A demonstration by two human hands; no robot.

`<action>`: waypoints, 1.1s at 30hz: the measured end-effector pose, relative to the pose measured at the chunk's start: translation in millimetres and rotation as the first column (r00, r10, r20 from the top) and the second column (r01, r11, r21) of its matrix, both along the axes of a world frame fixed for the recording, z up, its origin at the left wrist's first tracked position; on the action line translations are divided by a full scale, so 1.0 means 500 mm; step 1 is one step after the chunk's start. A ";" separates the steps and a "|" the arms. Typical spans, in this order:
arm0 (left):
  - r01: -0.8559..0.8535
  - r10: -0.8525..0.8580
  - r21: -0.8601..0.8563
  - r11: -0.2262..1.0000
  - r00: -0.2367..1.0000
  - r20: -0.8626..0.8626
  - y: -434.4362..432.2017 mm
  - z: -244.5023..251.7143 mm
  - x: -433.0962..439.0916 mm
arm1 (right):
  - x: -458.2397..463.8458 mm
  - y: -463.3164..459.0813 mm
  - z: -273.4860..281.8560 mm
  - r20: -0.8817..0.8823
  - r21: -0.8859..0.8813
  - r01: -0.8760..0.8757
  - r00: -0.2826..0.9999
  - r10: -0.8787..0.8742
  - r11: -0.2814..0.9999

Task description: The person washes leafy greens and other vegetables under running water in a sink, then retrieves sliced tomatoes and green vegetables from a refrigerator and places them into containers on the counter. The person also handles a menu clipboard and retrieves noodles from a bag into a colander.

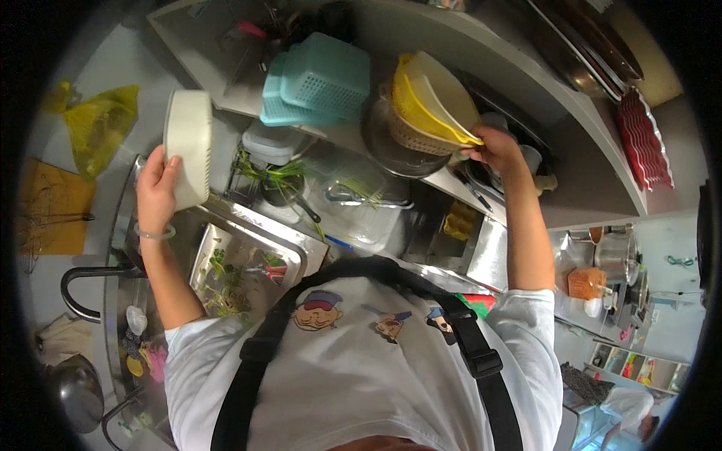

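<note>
My left hand [158, 181] grips the side of a cream plastic basket [190, 129], which is held up on edge above the sink. My right hand [499, 147] has its fingers around the rim of a yellow plastic colander [407, 101] on the shelf [338, 135]. A white colander [451, 84] is nested inside the yellow one, and a brown woven-look basket [420, 138] sits under it. This tilted stack rests in or over a dark metal bowl [377, 141]. Teal perforated baskets [333, 73] lie stacked to the left of it.
A steel sink [302, 253] holds leafy greens [225, 296]; a curved faucet [79, 273] stands beside it. Under the shelf are a small dark pan [282, 194] with green stalks and a clear plastic tray [361, 225]. Another person [626, 406] is at the far lower right.
</note>
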State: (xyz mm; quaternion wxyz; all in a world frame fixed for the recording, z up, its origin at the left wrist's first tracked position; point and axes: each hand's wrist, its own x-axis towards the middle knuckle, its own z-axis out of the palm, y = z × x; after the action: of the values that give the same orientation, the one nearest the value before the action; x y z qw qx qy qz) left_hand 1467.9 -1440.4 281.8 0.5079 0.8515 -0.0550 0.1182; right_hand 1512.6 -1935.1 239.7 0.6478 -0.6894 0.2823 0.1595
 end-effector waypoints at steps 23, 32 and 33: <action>-0.140 0.123 -0.236 0.962 0.989 -0.085 0.105 -0.143 -0.106 | -0.012 0.044 -0.021 0.027 -0.320 -0.071 0.996 0.083 0.945; -0.158 0.137 -0.326 0.932 0.987 -0.087 0.051 -0.140 -0.105 | 0.228 0.084 0.046 -0.215 -0.885 0.218 0.594 0.775 -0.412; -0.159 0.142 -0.264 0.951 0.986 -0.083 0.041 -0.138 -0.103 | 0.292 0.104 0.023 -0.064 -0.995 0.009 0.718 0.693 -0.101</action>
State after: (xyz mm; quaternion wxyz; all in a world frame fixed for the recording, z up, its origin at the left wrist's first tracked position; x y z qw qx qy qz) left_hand 1416.6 -1420.1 212.6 0.6100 0.7794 0.0427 0.1361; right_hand 1658.7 -1883.0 251.4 -0.0452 -0.9922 -0.0702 -0.0924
